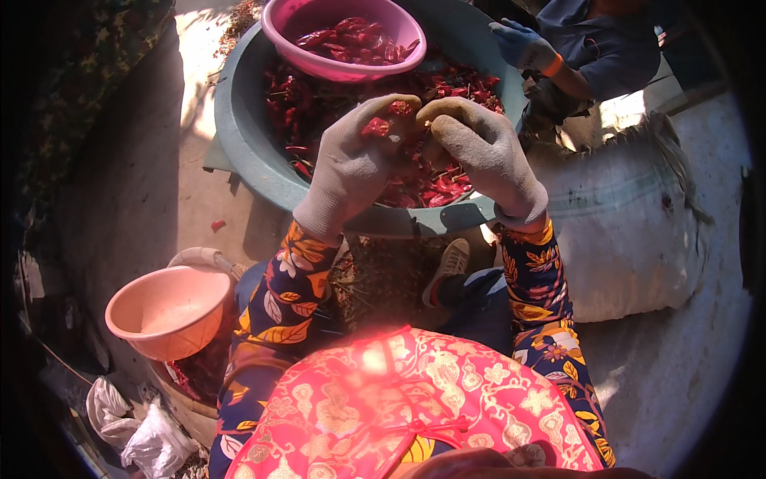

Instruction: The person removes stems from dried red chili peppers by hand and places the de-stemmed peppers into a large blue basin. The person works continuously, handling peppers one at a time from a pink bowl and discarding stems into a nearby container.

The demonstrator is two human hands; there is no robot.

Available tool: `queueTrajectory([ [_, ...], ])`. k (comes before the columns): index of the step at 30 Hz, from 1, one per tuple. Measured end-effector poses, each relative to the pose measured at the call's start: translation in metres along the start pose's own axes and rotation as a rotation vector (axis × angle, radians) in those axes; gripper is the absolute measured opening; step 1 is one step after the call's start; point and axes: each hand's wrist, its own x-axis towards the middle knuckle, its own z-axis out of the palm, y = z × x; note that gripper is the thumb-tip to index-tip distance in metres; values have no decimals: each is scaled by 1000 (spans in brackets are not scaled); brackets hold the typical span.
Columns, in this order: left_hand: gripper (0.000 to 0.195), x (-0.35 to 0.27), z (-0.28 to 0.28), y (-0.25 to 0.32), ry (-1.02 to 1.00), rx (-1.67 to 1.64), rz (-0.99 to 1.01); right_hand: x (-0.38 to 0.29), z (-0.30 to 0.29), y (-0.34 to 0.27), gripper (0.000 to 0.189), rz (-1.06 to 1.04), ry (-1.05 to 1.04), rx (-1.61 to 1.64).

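My left hand (353, 161), in a dusty light work glove, is closed around dried red chili peppers (376, 127) that show at its fingers. My right hand (479, 149), gloved the same way, has thumb and forefinger pinched on a small pale bit (428, 124), too small to name surely. The two hands meet fingertip to fingertip above a large blue-green tub (254, 161). A mass of dried red chilies (446, 187) lies in it. Inside the tub's far side, a pink plastic basin (344, 70) rests tilted, with chilies in it.
A person's blue-gloved hand (526, 48) is at the tub's far right. A stuffed white woven sack (616, 233) stands at right. At lower left, an orange basin (167, 311) sits over a basket (203, 410) with chilies, near crumpled white bags (158, 440). One chili piece (218, 226) lies on the floor.
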Motion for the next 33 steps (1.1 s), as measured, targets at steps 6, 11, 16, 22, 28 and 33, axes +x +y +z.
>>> queueTrajectory([
  [6, 62, 0, -6, 7, -97, 19, -67, 1, -1, -7, 28, -85, 48, -315],
  [11, 67, -1, -4, 10, -193, 130, -81, 3, 4, 7, 24, -33, 43, -276],
  [16, 39, 9, -42, 21, 211, 66, 49, 21, -20, 3, 28, 181, -192, -532],
  [22, 46, 5, -87, 15, 468, 433, 505, 98, -54, 9, 35, 31, -70, -137],
  [28, 50, 0, -95, 32, 561, 1391, 753, 129, 21, 84, 46, -85, -508, -936],
  [33, 42, -3, -100, 39, 647, 1366, 799, 130, 78, 111, 78, -180, -701, -1172],
])
